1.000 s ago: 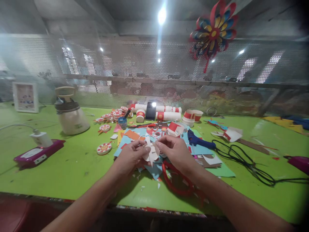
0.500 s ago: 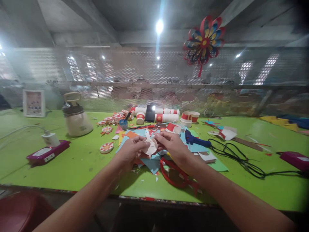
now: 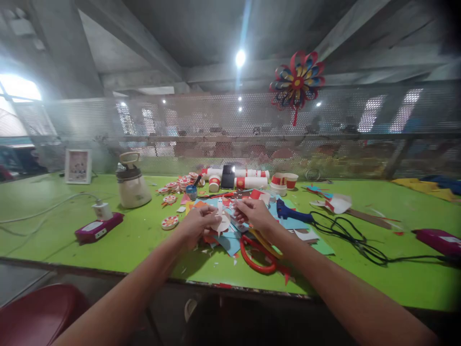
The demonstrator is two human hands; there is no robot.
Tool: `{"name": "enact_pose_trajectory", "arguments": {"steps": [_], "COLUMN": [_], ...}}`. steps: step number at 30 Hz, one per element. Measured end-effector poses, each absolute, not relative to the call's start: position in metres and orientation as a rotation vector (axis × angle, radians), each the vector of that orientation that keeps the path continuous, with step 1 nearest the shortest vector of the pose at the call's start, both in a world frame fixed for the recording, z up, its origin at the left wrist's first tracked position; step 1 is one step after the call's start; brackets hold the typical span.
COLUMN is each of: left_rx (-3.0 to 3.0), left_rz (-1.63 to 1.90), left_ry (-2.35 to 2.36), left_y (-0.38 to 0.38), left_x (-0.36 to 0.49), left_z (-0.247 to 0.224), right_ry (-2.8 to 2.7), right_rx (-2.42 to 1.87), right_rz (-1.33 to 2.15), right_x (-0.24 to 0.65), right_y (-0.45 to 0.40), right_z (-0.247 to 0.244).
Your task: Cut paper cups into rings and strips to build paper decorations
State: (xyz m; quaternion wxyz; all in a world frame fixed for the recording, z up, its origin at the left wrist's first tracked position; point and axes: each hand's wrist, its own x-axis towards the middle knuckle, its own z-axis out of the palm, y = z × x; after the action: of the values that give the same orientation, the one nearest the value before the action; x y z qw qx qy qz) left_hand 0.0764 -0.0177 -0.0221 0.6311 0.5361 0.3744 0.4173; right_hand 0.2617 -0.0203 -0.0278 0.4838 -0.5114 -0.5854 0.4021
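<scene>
My left hand [image 3: 197,224] pinches a round white paper disc [image 3: 224,224] with pointed tabs standing out at its top and bottom. Just to the right, my right hand [image 3: 256,215] is apart from the disc, thumb and fingertips pressed together; whatever they hold is too small to make out. Beneath both hands lie blue paper sheets [image 3: 230,244] and coloured scraps. Red-handled scissors [image 3: 260,269] rest below my right wrist. A blue glue gun [image 3: 293,213] lies to the right of that hand.
Finished-looking red-and-white discs [image 3: 170,222] are piled at the left. Behind are stacked paper cups [image 3: 252,182], a phone [image 3: 227,177] and a blue jar [image 3: 191,192]. A spray bottle [image 3: 134,190] and power strip [image 3: 99,228] stand left. Black cable [image 3: 355,240] coils right.
My right hand has come away from the disc, leaving a gap, while my left hand keeps it. The camera view has tilted up and turned slightly left.
</scene>
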Motion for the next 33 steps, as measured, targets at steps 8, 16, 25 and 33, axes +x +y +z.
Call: {"name": "enact_pose_trajectory", "arguments": {"steps": [8,16,25,33], "left_rx": [1.187,1.102,1.203,1.216], "left_rz": [1.114,1.245,1.233,1.207], "left_ry": [1.055,1.201,1.222,1.327], "left_y": [-0.01,-0.01,0.06,0.077], "left_x": [0.005,-0.025,0.011,0.011], "left_z": [-0.023,-0.031,-0.004,-0.029], "right_ry": [-1.507,-1.627,-1.769,-1.999], "right_rx": [-1.34,-1.344,-1.353,-1.366], "right_rz": [0.846,0.743,0.495,0.234], "right_x": [0.275,0.277,0.284,0.267], "right_y": [-0.011,-0.008,-0.01,-0.021], "right_z": [-0.036,-0.042,-0.04,-0.043]}}
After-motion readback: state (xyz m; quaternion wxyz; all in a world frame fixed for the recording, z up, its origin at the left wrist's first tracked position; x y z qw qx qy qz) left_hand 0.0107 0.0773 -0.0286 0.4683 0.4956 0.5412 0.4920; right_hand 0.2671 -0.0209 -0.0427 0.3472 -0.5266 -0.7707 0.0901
